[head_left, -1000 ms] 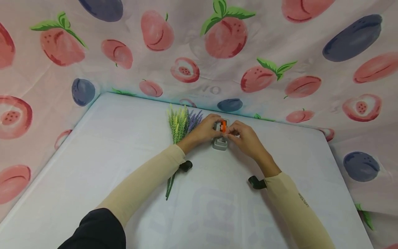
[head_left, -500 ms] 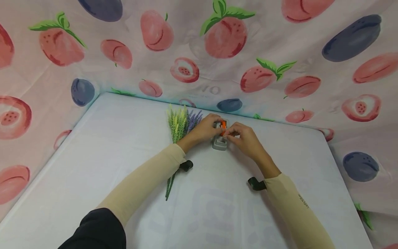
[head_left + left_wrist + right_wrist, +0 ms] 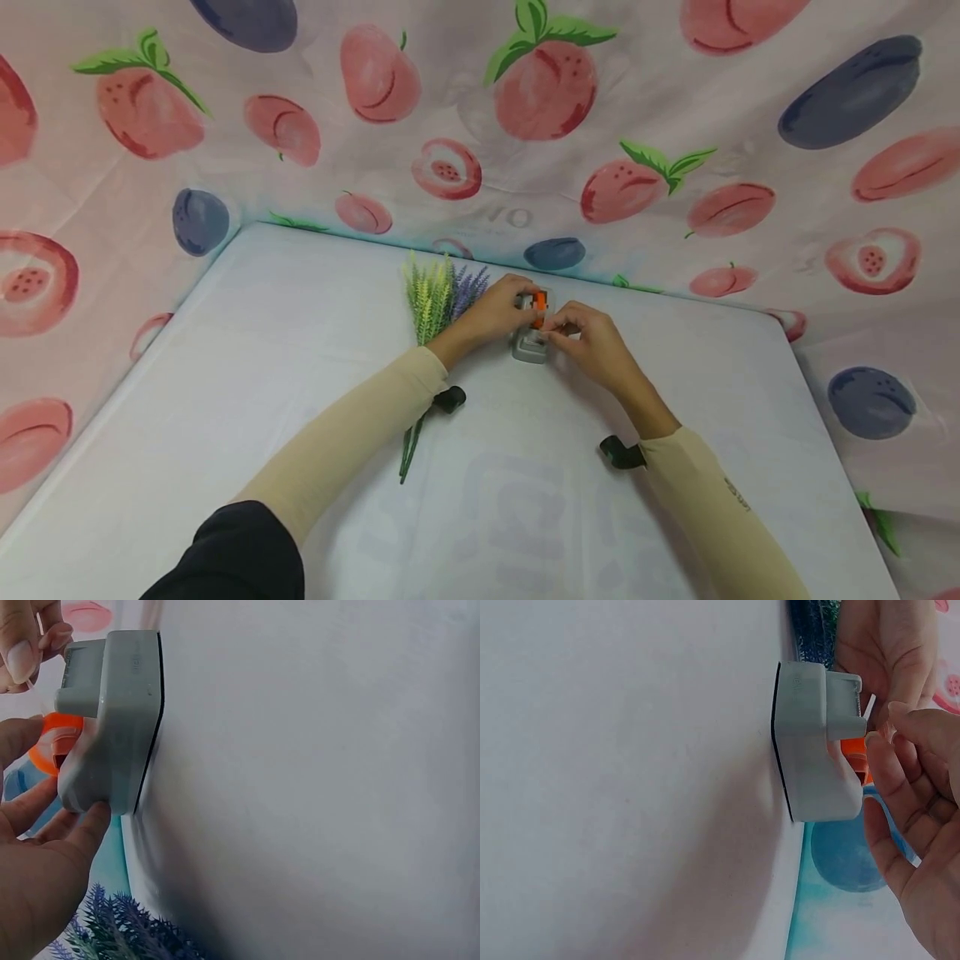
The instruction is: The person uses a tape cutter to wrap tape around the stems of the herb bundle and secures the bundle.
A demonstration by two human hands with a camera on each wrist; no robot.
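A grey tape dispenser point(image 3: 530, 347) stands near the far edge of the table, with an orange core point(image 3: 539, 307) inside. My left hand point(image 3: 493, 310) holds it from the left. In the left wrist view, the fingers lie along the dispenser body point(image 3: 124, 712) and the thumb is by the orange core point(image 3: 64, 724). Just right of the dispenser, my right hand point(image 3: 596, 342) pinches between thumb and forefinger a thin clear strip of tape point(image 3: 889, 731), seen in the right wrist view by the dispenser's cutting end. The strip's full length is hard to make out.
Artificial flower stems with yellow-green point(image 3: 429, 302) and purple point(image 3: 468, 290) spikes lie left of the dispenser, partly under the left forearm. A white cloth point(image 3: 300, 333) covers the table. Behind it hangs a fruit-print curtain point(image 3: 525, 175).
My right hand has shifted slightly towards me along the dispenser. The left hand and the dispenser have stayed in place.
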